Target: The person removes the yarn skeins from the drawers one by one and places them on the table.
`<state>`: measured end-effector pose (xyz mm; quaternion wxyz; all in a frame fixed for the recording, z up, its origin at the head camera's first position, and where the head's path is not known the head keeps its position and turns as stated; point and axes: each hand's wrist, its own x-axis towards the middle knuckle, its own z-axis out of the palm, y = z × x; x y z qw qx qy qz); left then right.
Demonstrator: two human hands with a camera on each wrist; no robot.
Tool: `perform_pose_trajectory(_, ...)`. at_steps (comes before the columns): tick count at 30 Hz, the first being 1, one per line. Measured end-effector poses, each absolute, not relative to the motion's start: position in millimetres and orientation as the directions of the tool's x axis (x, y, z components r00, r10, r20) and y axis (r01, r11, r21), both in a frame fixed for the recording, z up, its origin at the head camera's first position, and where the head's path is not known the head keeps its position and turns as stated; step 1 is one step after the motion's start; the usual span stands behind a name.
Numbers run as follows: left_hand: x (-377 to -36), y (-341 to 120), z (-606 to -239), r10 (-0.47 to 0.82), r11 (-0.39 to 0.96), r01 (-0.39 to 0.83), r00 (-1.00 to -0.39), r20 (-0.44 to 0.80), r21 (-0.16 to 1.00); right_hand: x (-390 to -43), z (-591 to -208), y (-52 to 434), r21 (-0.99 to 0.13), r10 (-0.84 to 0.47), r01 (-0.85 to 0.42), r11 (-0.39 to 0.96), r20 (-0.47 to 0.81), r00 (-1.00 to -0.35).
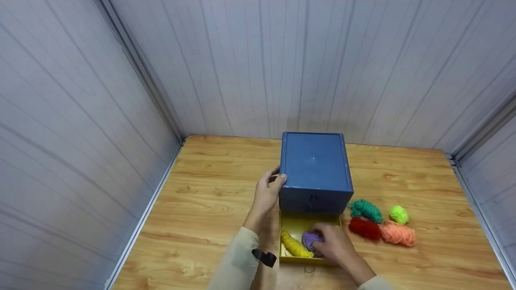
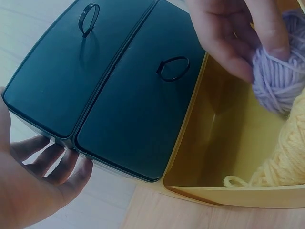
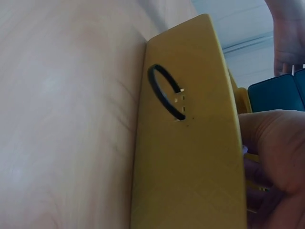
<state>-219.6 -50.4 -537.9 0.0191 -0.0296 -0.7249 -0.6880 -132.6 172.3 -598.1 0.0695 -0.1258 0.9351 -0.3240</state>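
A blue drawer box stands on the wooden table. Its lowest drawer, a yellow one, is pulled out toward me. My left hand rests against the box's left side with the thumb on the top edge, its fingers fairly straight. Inside the drawer, my right hand grips a purple yarn ball, which sits beside a yellow yarn skein. The drawer's front with its black loop handle fills the right wrist view.
Right of the box lie loose yarn bundles: green, red, orange and lime. Two upper blue drawer fronts are closed. Pale panel walls enclose the table on three sides.
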Motion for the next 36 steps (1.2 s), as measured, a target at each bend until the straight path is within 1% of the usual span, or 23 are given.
perform_pose_trajectory(6,-219,-50,-538,0.015,0.045,0.065,-0.998,0.064,0.997,-133,-592,174,-0.631,-0.231,-0.174,0.756,-0.009,-0.973)
perform_pose_trajectory(12,-219,-49,-537,0.014,0.047,0.070,-0.997,0.069,0.996,-133,-581,178,-0.669,-0.196,-0.139,0.730,-0.011,-0.981)
perform_pose_trajectory(18,-219,-50,-537,0.009,0.072,0.068,-0.998,0.068,0.995,-130,-567,185,-0.682,-0.167,-0.153,0.716,0.045,-0.985)
perform_pose_trajectory(21,-219,-50,-536,0.012,0.068,0.069,-0.998,0.068,0.995,-129,-561,188,-0.683,-0.149,-0.149,0.715,0.060,-0.987)
perform_pose_trajectory(30,-219,-50,-535,0.010,0.073,0.077,-0.997,0.076,0.994,-129,-550,204,-0.687,-0.105,-0.108,0.718,0.046,-0.993)
perform_pose_trajectory(36,-219,-49,-536,0.009,0.074,0.068,-0.998,0.068,0.995,-128,-548,221,-0.660,-0.080,-0.107,0.744,0.071,-0.994)
